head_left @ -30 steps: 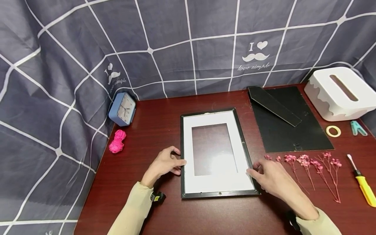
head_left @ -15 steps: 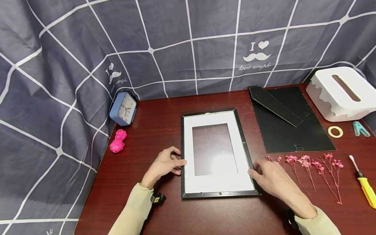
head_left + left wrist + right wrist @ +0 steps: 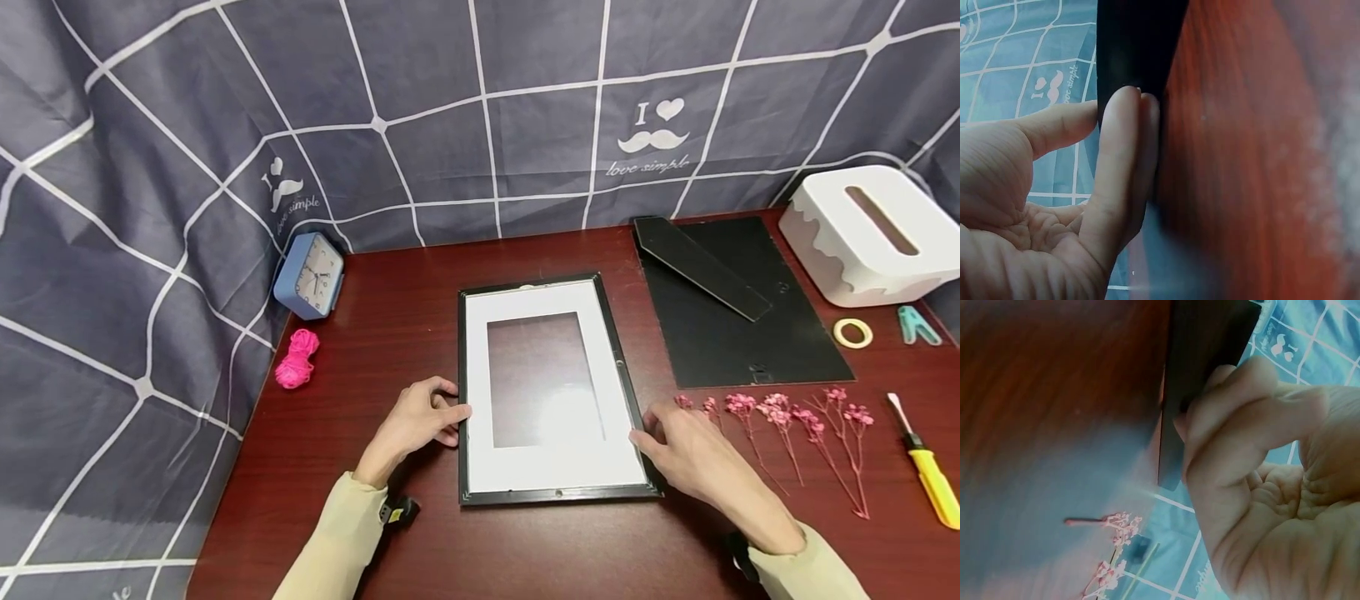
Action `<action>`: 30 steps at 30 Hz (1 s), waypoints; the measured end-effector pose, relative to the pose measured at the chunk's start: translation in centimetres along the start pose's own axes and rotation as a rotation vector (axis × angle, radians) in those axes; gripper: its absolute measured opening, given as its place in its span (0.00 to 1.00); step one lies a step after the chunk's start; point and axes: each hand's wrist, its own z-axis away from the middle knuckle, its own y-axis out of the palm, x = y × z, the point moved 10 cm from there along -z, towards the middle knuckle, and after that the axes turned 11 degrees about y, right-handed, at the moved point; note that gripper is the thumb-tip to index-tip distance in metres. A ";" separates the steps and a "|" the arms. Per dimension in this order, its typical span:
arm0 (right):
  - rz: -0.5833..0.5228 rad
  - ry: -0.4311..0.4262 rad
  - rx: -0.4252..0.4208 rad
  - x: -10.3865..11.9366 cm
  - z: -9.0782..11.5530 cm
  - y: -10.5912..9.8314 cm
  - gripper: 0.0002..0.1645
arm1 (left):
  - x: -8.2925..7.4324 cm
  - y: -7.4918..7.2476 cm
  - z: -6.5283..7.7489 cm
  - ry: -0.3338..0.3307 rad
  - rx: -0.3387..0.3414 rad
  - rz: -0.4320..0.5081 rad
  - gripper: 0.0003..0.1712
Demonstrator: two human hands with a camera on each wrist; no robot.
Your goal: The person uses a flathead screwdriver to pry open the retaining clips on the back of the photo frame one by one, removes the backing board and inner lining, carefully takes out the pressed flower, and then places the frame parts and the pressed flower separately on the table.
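A black picture frame [image 3: 559, 495] lies on the table with a white mat [image 3: 517, 471] inside it and a rectangular see-through window [image 3: 543, 379] in the middle. My left hand [image 3: 412, 421] grips its left side, thumb over the top edge. In the left wrist view, the fingers [image 3: 1119, 169] press along the black outer side. On the right side near the lower corner, my right hand [image 3: 693, 446] holds the frame with its thumb on the edge. The right wrist view shows curled fingers [image 3: 1229, 419] against that black side; some fingertips are hidden.
A black backing board [image 3: 727, 350] with a stand leg lies at back right. Nearby are a white tissue box [image 3: 862, 242], tape roll [image 3: 852, 333], teal clip [image 3: 918, 326], pink dried flowers [image 3: 780, 412] and yellow screwdriver [image 3: 933, 487]. Pink yarn [image 3: 297, 358] and a blue clock [image 3: 309, 277] stand left.
The whole head view shifts slightly. Both hands keep their places on the picture frame, and nothing on the table has visibly moved.
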 end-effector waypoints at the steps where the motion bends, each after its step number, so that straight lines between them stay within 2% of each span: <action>1: -0.007 0.009 0.014 0.4 0.2 -0.2 0.11 | -0.1 -0.1 0.1 0.006 -0.010 -0.021 0.25; 5: -0.010 0.036 0.036 1.4 0.6 -1.0 0.11 | -1.1 -0.4 0.6 0.062 -0.068 -0.154 0.21; 8: -0.011 0.035 0.023 1.2 0.6 -0.8 0.10 | -2.8 -0.6 0.9 0.159 -0.133 -0.293 0.19; 12: -0.019 0.023 0.031 0.5 0.2 -0.2 0.11 | -5.7 -0.1 1.6 0.359 -0.193 -0.543 0.20; 14: -0.024 0.039 0.060 0.8 0.3 -0.4 0.11 | -6.9 0.7 2.1 0.451 -0.182 -0.682 0.20; 16: -0.009 0.033 0.048 0.2 0.0 0.1 0.11 | -7.7 1.7 2.6 0.554 -0.154 -0.798 0.18; 18: -0.015 0.036 0.046 -0.1 0.0 0.2 0.11 | -7.7 2.7 3.0 0.646 -0.133 -0.884 0.14; 20: -0.028 0.041 0.052 -0.4 -0.1 0.4 0.11 | -7.9 3.4 3.5 0.704 -0.113 -0.935 0.13; 22: -0.032 0.039 0.040 -0.5 0.0 0.4 0.12 | -7.9 3.8 3.9 0.735 -0.095 -0.943 0.13; 26: -0.025 0.058 0.030 -0.3 0.1 0.0 0.11 | -8.2 4.8 4.3 0.715 -0.015 -0.928 0.18; 30: -0.038 0.069 0.039 0.4 0.4 -0.4 0.11 | -8.3 6.0 4.5 0.740 0.040 -0.965 0.15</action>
